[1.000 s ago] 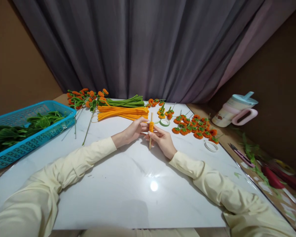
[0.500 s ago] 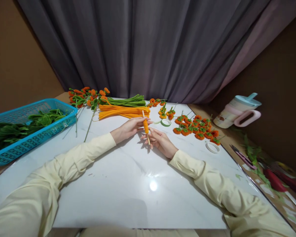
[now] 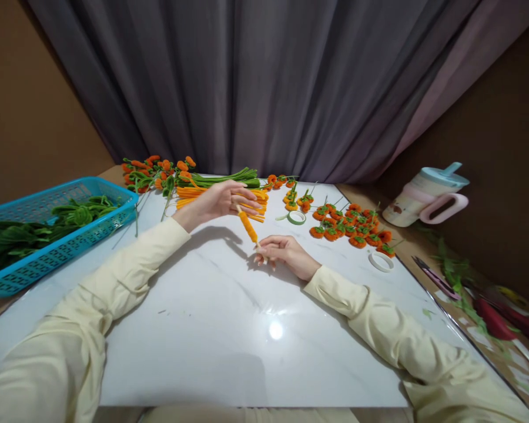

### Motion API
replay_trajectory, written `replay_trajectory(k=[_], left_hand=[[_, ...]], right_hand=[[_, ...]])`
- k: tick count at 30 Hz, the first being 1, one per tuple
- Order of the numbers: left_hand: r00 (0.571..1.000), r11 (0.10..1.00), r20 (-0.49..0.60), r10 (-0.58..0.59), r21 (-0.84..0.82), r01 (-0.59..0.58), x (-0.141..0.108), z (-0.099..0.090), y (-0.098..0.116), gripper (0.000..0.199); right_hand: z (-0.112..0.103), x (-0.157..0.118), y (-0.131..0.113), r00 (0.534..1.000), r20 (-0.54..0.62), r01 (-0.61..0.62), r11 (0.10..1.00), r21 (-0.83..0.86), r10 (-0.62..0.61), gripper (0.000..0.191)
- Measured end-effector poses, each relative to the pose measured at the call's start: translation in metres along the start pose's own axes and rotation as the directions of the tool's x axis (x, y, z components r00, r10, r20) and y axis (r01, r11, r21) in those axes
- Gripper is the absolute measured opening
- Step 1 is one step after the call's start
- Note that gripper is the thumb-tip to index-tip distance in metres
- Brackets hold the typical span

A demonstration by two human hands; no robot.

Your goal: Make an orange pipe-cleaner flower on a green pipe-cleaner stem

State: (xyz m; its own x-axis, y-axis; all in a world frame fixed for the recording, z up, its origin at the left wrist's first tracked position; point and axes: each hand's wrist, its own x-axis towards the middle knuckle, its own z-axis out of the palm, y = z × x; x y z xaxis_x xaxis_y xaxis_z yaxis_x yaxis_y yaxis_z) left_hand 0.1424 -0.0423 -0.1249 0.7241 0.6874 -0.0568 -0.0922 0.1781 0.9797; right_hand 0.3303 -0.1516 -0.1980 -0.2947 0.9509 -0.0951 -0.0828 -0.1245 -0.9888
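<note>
An orange pipe cleaner [image 3: 247,227] is wound in a tight coil around the middle of a thin wooden stick [image 3: 239,210]. The stick leans to the left above the white table. My right hand [image 3: 287,254] grips its lower end between thumb and fingers. At the upper end, my left hand [image 3: 227,200] is raised with its fingers long and close together over the stick tip, seemingly pinching it; the thumb is partly hidden. Behind my left hand lies a bundle of straight orange pipe cleaners [image 3: 189,194], and beyond it a bundle of green pipe cleaners [image 3: 233,178].
A blue basket [image 3: 70,249] of green leaf pieces stands left. Orange flowers on stems [image 3: 158,170] lie at the back left, several flower heads [image 3: 350,223] on the right. Green tape [image 3: 296,218], a white ring [image 3: 381,262], a tumbler [image 3: 417,197] and pink-handled scissors [image 3: 441,285] are also right.
My left hand has risen and moved left from the coil to the stick's upper end. The stick now tilts further left. My right hand stays nearly in place at the lower end.
</note>
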Motion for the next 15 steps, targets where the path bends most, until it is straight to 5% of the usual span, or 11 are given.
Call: replay_trajectory(k=[2, 5, 8, 11, 15], left_hand=[[0.999, 0.976, 0.026, 0.023, 0.217, -0.028, -0.010, -0.004, 0.018, 0.033], [0.998, 0.794, -0.001, 0.057, 0.607, -0.045, -0.028, 0.006, 0.033, 0.013], [0.967, 0.511, 0.181, -0.178, 0.857, -0.066, -0.044, 0.031, 0.028, 0.028], [0.940, 0.149, 0.269, -0.208, 0.959, -0.242, -0.054, 0.055, 0.011, 0.031], [0.911, 0.093, 0.342, -0.230, 0.940, -0.329, -0.065, 0.071, -0.002, 0.033]], right_hand=[[0.001, -0.004, -0.005, 0.999, 0.009, 0.033, 0.980, -0.197, -0.032, 0.024], [0.002, -0.013, -0.016, 0.987, 0.090, 0.160, 0.821, -0.548, -0.132, 0.019], [0.003, -0.022, -0.029, 0.945, 0.221, 0.324, 0.587, -0.742, -0.242, 0.015], [0.004, -0.031, -0.042, 0.910, 0.291, 0.403, 0.462, -0.790, -0.295, 0.016], [0.005, -0.045, -0.056, 0.883, 0.364, 0.461, 0.393, -0.796, -0.297, 0.016]])
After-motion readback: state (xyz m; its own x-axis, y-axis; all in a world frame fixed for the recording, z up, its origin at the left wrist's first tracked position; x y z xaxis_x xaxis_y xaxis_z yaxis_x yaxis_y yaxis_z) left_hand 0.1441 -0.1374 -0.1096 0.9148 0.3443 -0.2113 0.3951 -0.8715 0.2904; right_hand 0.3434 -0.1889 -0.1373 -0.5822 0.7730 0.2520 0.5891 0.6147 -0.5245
